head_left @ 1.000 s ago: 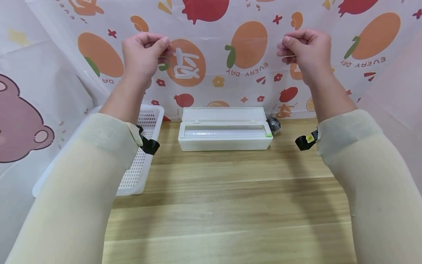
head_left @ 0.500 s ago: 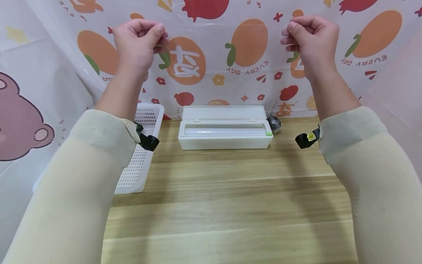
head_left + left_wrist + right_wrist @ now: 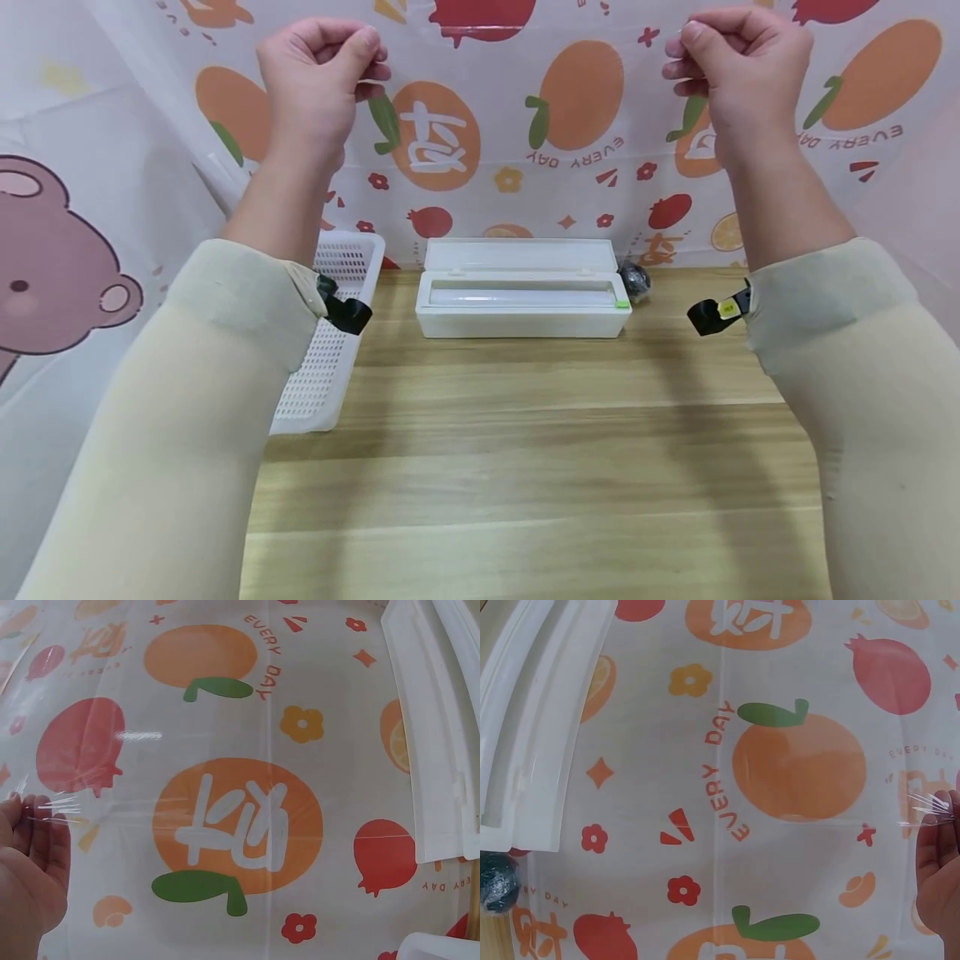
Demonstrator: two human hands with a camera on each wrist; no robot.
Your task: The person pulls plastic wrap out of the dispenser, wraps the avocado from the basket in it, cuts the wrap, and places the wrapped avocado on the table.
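Observation:
A sheet of clear plastic wrap (image 3: 139, 736) stretches between the two raised hands, creased and shiny near the fingers. My left hand (image 3: 318, 83) pinches its left corner between thumb and fingers. At the other corner, my right hand (image 3: 753, 79) pinches the wrap the same way, with crinkles (image 3: 928, 804) gathered at the fingertips. Below and between the hands stands a white plastic wrap dispenser box (image 3: 525, 325), its lid (image 3: 517, 254) tilted back. Inside its long slot lies the roll of wrap (image 3: 525, 297).
Left of the box, partly behind the left sleeve, is a white perforated basket (image 3: 322, 392). A dark round thing in clear plastic (image 3: 635, 282) sits at the box's right end. Behind hangs a fruit-printed curtain (image 3: 480, 133); the wooden table (image 3: 525, 467) spreads in front.
Both hands have risen with the wrap, farther above the dispenser box, and moved slightly apart. The box stays on the table; the head view has shifted a little.

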